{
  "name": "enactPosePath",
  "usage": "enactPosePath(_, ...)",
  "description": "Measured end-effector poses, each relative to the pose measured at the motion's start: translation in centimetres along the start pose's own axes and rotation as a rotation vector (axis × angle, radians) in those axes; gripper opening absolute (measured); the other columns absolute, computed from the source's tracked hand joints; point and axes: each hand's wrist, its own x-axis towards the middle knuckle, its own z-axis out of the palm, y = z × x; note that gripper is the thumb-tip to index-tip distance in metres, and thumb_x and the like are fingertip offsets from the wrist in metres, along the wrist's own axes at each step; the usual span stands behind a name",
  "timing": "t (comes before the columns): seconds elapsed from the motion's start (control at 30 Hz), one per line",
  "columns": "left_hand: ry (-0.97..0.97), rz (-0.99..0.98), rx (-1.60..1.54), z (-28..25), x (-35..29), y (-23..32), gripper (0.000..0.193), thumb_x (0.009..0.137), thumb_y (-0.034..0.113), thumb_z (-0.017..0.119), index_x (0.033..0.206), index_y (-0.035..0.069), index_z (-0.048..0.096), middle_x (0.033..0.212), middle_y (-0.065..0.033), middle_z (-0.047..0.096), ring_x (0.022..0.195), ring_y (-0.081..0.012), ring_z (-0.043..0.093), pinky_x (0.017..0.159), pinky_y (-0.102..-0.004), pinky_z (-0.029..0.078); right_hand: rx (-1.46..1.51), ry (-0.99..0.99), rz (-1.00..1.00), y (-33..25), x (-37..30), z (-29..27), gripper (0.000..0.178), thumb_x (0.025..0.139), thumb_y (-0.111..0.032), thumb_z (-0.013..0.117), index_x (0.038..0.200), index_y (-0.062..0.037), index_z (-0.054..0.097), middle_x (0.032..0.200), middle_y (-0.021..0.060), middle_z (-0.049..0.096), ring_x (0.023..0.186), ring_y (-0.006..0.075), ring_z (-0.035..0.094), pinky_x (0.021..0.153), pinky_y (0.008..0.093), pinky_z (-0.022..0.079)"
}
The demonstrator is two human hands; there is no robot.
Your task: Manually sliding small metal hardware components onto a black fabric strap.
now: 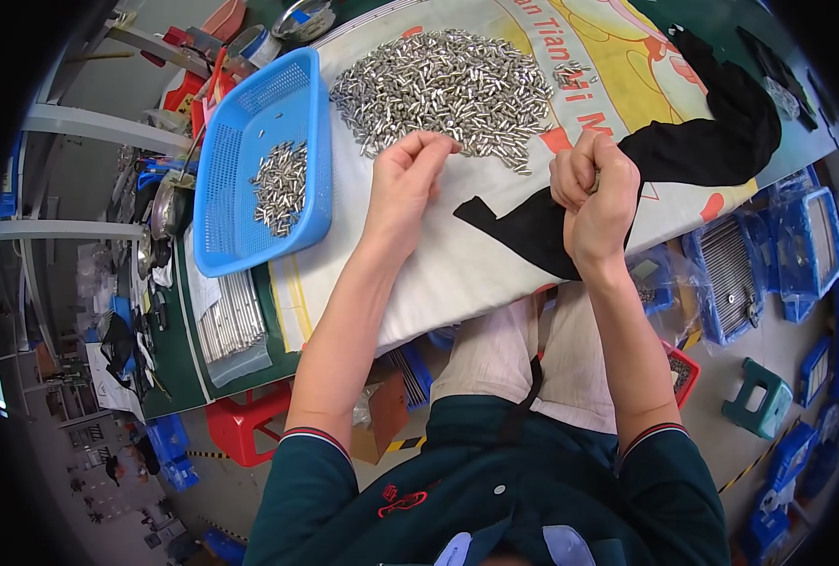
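A large heap of small silvery metal pins (pixel 443 90) lies on the cloth-covered table. At the heap's near edge is my left hand (pixel 405 184), thumb and forefinger pinched together; whatever is between the fingertips is too small to make out. My right hand (pixel 597 198) is curled into a loose fist just right of the heap, its contents mostly hidden by the fingers. Behind and beneath it runs a black cloth (pixel 532 236), and I cannot tell whether the fist grips it. Left of the heap stands a blue plastic basket (pixel 320 189) with a smaller batch of pins (pixel 281 189) inside.
The printed cloth (pixel 419 307) covers the table to its front edge. Metal rods (pixel 231 321) lie bundled below the basket. A red stool (pixel 249 424) and a green stool (pixel 757 398) stand on the floor. Blue trays (pixel 721 278) are at the right.
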Motion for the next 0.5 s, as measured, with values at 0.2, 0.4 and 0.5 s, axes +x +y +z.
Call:
enactPosePath(0.2,0.173,0.53,0.816,1.3,1.4,-2.1,0.01,0.07,0.009,0.064,0.08,0.007,0.065,0.044,-0.0054,0.04,0.039,-0.0127,0.039,0.041,-0.028,0.032,0.015,-0.005,0.009,-0.1,0.0,0.0,0.033,0.087,-0.016,0.033,0.055,-0.0065,0.029,0.05,-0.0035,0.024,0.042,0.0043,0.021,0.039,0.0228,0.015)
enactPosePath(0.4,0.138,0.627,0.907,1.4,1.7,-2.3,0.007,0.07,0.009,0.064,0.074,0.005,0.061,0.045,-0.0043,0.044,0.039,-0.0153,0.042,0.04,-0.0298,0.032,0.001,-0.009,-0.01,-0.1,0.1,0.0,0.033,0.086,-0.015,0.033,0.055,-0.0063,0.029,0.05,-0.0036,0.024,0.042,0.0042,0.021,0.038,0.0226,0.015)
enactPosePath(0.5,-0.02,0.255,0.299,1.7,1.1,-1.1,0.009,0.078,0.01,0.06,0.079,0.002,0.057,0.053,0.0053,0.041,0.045,-0.0032,0.032,0.042,-0.0206,0.028,-0.079,0.0,-0.009,-0.4,0.1,0.4,0.034,0.087,-0.021,0.03,0.055,-0.0089,0.026,0.044,-0.0026,0.022,0.039,0.0062,0.017,0.038,0.0228,0.014)
